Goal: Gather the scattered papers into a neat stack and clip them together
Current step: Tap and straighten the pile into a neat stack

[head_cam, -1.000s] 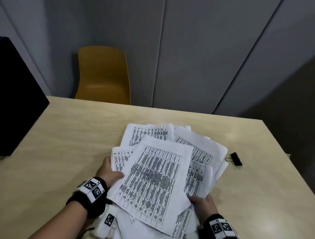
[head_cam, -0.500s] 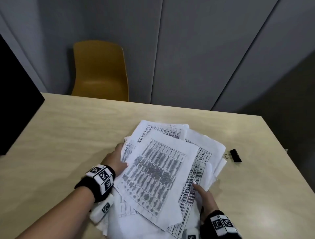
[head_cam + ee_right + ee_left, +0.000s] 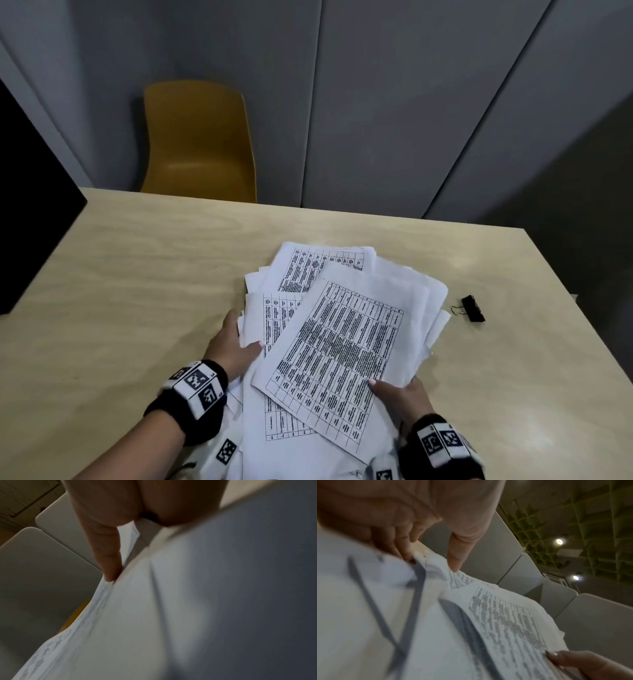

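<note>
A loose pile of printed white papers (image 3: 339,346) lies fanned out on the light wood table (image 3: 137,291), near its front middle. My left hand (image 3: 236,346) grips the pile's left edge, thumb on top and fingers under the sheets (image 3: 505,622). My right hand (image 3: 397,394) grips the pile's near right edge, thumb lying on the top sheet (image 3: 154,615). A black binder clip (image 3: 472,308) lies on the table just right of the pile, touched by neither hand.
A mustard-yellow chair (image 3: 198,144) stands behind the table's far edge. A black panel (image 3: 30,212) sits at the left edge of the table. Grey wall panels close off the back. Bare tabletop shows to the left of the pile.
Both hands have pushed the sheets closer together; the pile is narrower and its top sheet has turned and slid right. The clip has not moved.
</note>
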A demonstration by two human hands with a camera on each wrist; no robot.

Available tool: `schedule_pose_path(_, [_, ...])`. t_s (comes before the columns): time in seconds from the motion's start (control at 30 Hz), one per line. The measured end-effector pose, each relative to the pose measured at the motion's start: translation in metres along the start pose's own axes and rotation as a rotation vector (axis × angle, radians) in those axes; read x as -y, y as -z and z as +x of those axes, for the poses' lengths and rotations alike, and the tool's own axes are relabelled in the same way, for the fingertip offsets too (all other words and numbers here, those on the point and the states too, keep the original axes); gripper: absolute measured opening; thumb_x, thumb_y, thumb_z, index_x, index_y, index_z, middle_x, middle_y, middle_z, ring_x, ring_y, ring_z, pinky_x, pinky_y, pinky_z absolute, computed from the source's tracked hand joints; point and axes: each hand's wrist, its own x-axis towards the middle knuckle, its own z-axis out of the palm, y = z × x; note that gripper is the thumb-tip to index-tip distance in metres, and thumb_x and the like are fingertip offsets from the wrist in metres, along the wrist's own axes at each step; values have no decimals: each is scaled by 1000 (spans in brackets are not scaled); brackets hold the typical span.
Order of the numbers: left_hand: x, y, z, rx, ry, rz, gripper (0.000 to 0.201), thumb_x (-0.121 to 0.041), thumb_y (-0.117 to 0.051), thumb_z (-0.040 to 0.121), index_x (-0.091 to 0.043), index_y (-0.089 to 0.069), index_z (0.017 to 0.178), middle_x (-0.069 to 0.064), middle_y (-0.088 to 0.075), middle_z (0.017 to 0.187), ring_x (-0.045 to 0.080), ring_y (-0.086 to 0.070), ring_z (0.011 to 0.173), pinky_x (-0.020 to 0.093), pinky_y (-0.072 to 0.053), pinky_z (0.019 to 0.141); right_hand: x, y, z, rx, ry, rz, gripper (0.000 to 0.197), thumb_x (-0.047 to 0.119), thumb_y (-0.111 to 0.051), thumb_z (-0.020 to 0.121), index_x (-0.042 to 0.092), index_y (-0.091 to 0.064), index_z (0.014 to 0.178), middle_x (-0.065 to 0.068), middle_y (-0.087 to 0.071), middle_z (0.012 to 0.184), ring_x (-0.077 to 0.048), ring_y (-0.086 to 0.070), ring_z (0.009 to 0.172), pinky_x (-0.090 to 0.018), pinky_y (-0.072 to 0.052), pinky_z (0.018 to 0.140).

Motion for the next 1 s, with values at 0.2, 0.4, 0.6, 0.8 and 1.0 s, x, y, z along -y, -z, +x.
schedule_pose_path(0.2, [10,-5,-8,61,74,-307,49,-12,-74,72,-12,-50,115,10,-66,110,27,-63,100,41,-48,94,3,-5,-2,63,-39,-77,47,1,-73,72,-1,-46,110,-15,-57,85,-27,-55,77,-32,-45,68])
schedule_pose_path(0.4, [21,19,-17,167,171,-760,47,-17,-80,65,0,-62,105,20,-73,92,34,-69,79,48,-53,82,8,-2,-9,201,-91,178,60,-6,-77,57,1,-52,111,-16,-71,77,-31,-68,70,-34,-56,58])
schedule_pose_path(0.6, [21,18,-24,243,154,-589,30,-1,-75,69,-4,-65,97,9,-75,79,25,-71,76,34,-54,76,14,-15,-8,150,-93,-136,59,10,-76,65,2,-44,113,-13,-60,86,-27,-58,79,-37,-52,73])
schedule_pose_path(0.8, [34,12,-12,181,94,-391,35,-3,-74,60,-5,-65,93,14,-71,93,33,-64,97,51,-44,98,19,-35,-11,80,-16,-417,36,7,-63,80,5,-43,109,-11,-58,86,-23,-59,73,-33,-53,59])
schedule_pose_path(1.0, [40,15,-15,146,90,-387,22,-3,-75,64,-5,-66,85,20,-71,94,36,-65,96,51,-46,96,41,-35,-1,-7,106,-164,44,-4,-69,71,6,-52,111,-8,-63,86,-22,-61,73,-26,-53,56])
